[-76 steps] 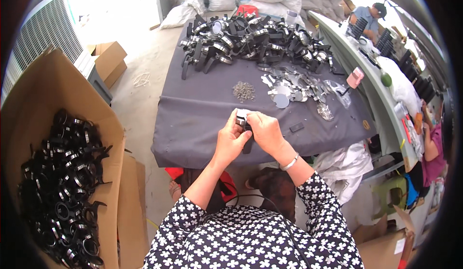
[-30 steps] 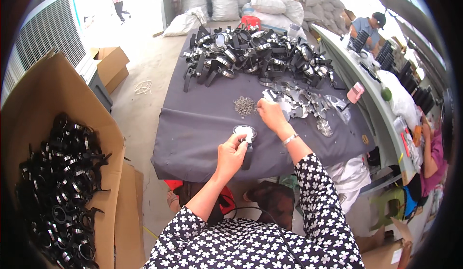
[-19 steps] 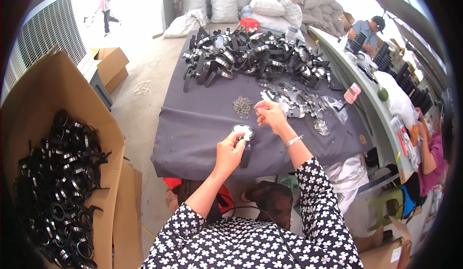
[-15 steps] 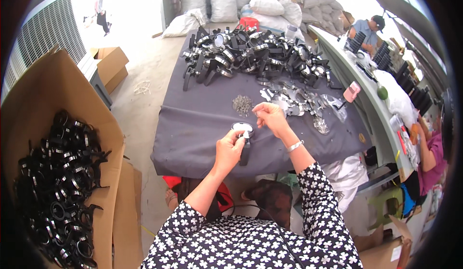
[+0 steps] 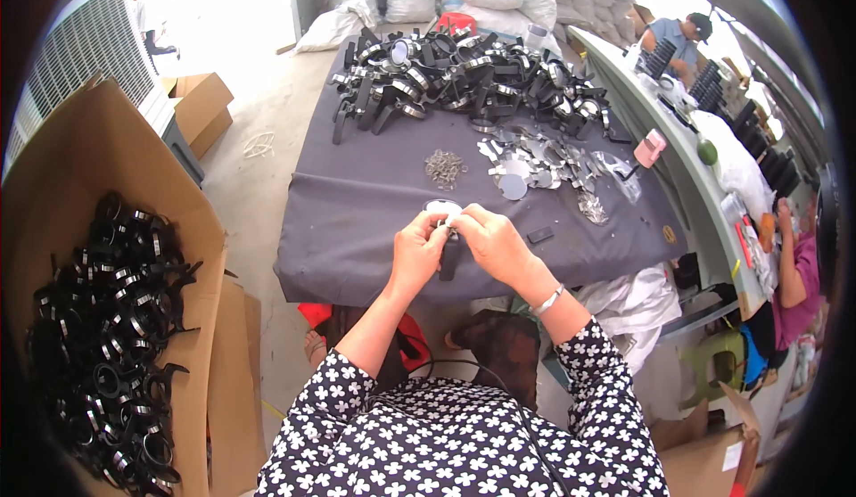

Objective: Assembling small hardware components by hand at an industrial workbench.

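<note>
Near the table's front edge, my left hand (image 5: 415, 254) grips a black ring-shaped part with a handle (image 5: 450, 262); a pale disc face shows in its ring. The fingers of my right hand (image 5: 496, 246) are pinched together at the base of that ring, touching it. Whatever they pinch is hidden or too small to name. Just beyond the hands lies a pile of small metal pieces (image 5: 444, 168). Flat shiny metal pieces (image 5: 555, 165) spread to its right, with a round grey disc (image 5: 513, 186) at their near side. A small black rectangular piece (image 5: 540, 235) rests beside my right hand.
Many similar black ring parts (image 5: 464, 73) are heaped across the far side of the dark table cloth (image 5: 348, 221). An open cardboard box (image 5: 192, 336) at left holds more. A pink device (image 5: 650, 147) stands at the right. Beyond, people work along a long bench (image 5: 687, 158).
My right hand has come from beside the small metal pieces, nearer and leftward, to the part in my left hand. The black rectangular piece now shows. The background walker has moved left.
</note>
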### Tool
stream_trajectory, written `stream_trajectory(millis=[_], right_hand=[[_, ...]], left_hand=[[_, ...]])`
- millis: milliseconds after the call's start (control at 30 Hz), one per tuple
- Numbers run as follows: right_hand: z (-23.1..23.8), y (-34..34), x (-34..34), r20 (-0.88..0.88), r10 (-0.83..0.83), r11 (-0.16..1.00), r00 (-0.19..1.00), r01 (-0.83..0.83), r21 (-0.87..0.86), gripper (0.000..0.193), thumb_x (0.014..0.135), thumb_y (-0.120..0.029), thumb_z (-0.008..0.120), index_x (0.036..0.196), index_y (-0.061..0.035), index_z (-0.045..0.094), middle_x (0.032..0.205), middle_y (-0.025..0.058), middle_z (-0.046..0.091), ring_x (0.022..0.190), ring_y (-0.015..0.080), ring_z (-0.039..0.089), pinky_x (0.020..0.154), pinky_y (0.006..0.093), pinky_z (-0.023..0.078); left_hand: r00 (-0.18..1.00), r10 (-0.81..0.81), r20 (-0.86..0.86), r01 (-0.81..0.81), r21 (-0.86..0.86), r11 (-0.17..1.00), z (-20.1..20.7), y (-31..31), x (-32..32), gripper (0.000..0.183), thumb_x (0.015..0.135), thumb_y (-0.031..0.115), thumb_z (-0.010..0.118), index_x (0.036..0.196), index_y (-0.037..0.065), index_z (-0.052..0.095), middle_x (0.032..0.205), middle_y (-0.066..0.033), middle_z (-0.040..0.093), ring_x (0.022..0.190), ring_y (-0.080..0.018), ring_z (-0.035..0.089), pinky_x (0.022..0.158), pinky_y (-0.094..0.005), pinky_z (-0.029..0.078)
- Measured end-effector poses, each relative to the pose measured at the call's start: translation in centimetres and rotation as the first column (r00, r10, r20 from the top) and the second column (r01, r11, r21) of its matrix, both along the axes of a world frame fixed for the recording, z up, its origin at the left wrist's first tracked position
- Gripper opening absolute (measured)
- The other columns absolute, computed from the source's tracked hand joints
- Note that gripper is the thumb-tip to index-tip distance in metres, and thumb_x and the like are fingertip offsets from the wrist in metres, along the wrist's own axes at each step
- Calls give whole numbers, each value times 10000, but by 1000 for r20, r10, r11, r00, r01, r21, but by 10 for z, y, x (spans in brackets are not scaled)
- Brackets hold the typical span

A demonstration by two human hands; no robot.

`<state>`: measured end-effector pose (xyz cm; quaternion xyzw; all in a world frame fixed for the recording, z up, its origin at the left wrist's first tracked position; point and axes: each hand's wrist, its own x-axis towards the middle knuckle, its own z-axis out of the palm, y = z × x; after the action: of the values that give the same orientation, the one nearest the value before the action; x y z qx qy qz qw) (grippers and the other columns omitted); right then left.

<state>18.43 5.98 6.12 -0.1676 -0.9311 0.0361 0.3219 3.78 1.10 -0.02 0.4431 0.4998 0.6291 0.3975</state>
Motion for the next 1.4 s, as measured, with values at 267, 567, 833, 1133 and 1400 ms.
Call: stream_trajectory(millis=[267,567,833,1133,1400], right_hand=[[-1,-3,-8,7,-49,968,999,45,246,191,750,-37,601,936,-16,559,787,108,579,691,248,626,579,337,535],[7,-7,-6,90,-101,941,991,66,331,320,750,-67,590,1050,40,559,926,123,618,763,237,660,622,316,555],[-13,0,-12,-52,-81,966,995,91,243,271,747,-79,591,1004,-6,549,781,86,589,704,242,637,572,339,521],[-17,12,29,-230,-241,968,943,250,11,114,799,-74,614,906,-55,578,793,106,598,709,285,626,589,375,518],[10,28,93,-233,-484,758,843,271,-594,100,814,-25,607,892,-6,665,805,121,637,717,230,634,633,313,502]], left_hand=[[1000,12,21,-12,7,1000,-2,0,1,159,902,73,575,1039,46,651,587,20,555,455,-30,472,400,-224,389],[1000,-1,-2,1,41,999,0,2,5,173,876,68,584,1024,40,667,588,15,570,454,-31,487,400,-228,395],[996,56,-66,-55,25,998,-3,0,5,142,872,61,602,999,24,654,599,-7,602,474,-39,514,413,-232,417],[980,135,-149,-132,32,991,-1,-2,6,177,856,6,544,1005,12,638,626,6,580,481,-38,484,422,-230,403],[979,104,-173,-97,44,994,-5,4,6,169,884,22,529,1027,12,618,633,14,546,470,-37,468,393,-218,403]])
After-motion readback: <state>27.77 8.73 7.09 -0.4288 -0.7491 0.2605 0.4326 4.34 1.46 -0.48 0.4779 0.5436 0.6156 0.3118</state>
